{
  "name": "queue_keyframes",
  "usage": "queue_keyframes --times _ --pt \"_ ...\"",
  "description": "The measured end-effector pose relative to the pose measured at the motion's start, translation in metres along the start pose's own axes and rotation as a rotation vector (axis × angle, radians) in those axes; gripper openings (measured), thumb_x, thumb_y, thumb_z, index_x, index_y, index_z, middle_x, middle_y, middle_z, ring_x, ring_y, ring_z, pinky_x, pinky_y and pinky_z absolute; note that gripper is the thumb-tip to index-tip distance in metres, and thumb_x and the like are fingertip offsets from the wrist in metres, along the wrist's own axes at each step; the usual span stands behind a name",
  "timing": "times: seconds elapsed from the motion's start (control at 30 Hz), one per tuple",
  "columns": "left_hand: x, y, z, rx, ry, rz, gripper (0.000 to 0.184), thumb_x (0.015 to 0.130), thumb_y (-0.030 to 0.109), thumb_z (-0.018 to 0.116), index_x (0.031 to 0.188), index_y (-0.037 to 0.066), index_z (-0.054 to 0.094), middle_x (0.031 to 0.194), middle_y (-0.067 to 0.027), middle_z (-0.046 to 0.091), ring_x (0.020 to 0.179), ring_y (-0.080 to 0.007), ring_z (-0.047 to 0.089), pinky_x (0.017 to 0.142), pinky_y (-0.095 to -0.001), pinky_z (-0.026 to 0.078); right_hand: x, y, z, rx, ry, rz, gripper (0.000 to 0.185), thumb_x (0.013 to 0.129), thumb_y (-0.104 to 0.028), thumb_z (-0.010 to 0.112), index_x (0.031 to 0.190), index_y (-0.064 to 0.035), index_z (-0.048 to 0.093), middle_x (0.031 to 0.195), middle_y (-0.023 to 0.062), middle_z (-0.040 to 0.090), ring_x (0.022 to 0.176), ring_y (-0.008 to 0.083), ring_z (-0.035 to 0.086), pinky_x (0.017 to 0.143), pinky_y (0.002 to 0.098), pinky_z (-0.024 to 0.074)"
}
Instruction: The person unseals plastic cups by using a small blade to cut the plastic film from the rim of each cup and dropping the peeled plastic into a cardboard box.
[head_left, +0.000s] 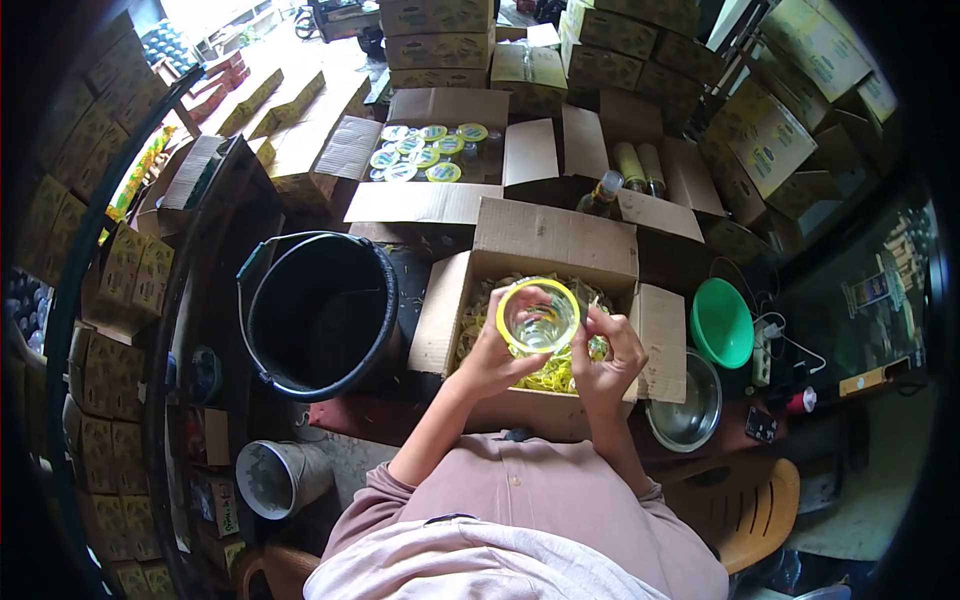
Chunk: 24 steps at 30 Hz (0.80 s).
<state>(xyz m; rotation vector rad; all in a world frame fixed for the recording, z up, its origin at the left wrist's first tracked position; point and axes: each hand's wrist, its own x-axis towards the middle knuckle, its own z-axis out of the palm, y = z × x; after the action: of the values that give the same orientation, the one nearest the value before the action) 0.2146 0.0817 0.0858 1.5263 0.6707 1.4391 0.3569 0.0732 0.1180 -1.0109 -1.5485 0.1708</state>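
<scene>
Packing workshop, part storeroom: printed cartons (437, 50) stacked ahead and to both sides; open box (420, 203) of lidded cups (444, 173); second box (553, 235) of yellow strips (550, 378); dark bucket (320, 325) and steel bowl (700, 420) alongside

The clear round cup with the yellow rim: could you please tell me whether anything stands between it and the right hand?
Nothing visible does: the bare right hand is close beside the clear, yellow-rimmed cup, though contact is unclear; the bare left hand holds it.
</scene>
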Motion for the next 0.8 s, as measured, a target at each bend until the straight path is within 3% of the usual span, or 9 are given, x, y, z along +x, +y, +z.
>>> queue_keyframes --times 0.27,0.63,0.8 --pt "-0.004 -0.002 -0.003 -0.052 0.072 0.018 0.065 0.070 0.000 0.057 0.128 0.003 0.027 0.119 -0.0131 0.041 0.114 -0.0220 0.040 0.099 -0.0355 0.031 -0.002 -0.005 0.005 -0.031 0.004 0.014 0.022 0.067 0.006 0.065 0.087 -0.0014 0.060 0.065 0.0044 0.053 0.059 0.0103 0.054 0.053 0.0217 0.0424" --pt "0.000 0.011 -0.002 0.010 0.187 0.139 0.067 0.068 0.000 0.069 0.123 0.005 0.030 0.113 -0.0119 0.044 0.104 -0.0202 0.047 0.089 -0.0317 0.040 0.015 -0.019 0.008 0.018 0.012 -0.040 0.023 0.068 0.003 0.066 0.089 -0.0045 0.062 0.064 0.0045 0.056 0.056 0.0122 0.056 0.053 0.0243 0.0439" --pt "-0.001 0.016 -0.003 0.058 0.234 0.179 0.067 0.069 -0.001 0.068 0.124 0.004 0.030 0.116 -0.0123 0.044 0.110 -0.0217 0.045 0.091 -0.0325 0.039 0.010 -0.029 0.009 0.094 0.012 -0.017 0.024 0.067 0.003 0.065 0.090 -0.0046 0.063 0.064 0.0047 0.057 0.056 0.0111 0.056 0.053 0.0232 0.0455"
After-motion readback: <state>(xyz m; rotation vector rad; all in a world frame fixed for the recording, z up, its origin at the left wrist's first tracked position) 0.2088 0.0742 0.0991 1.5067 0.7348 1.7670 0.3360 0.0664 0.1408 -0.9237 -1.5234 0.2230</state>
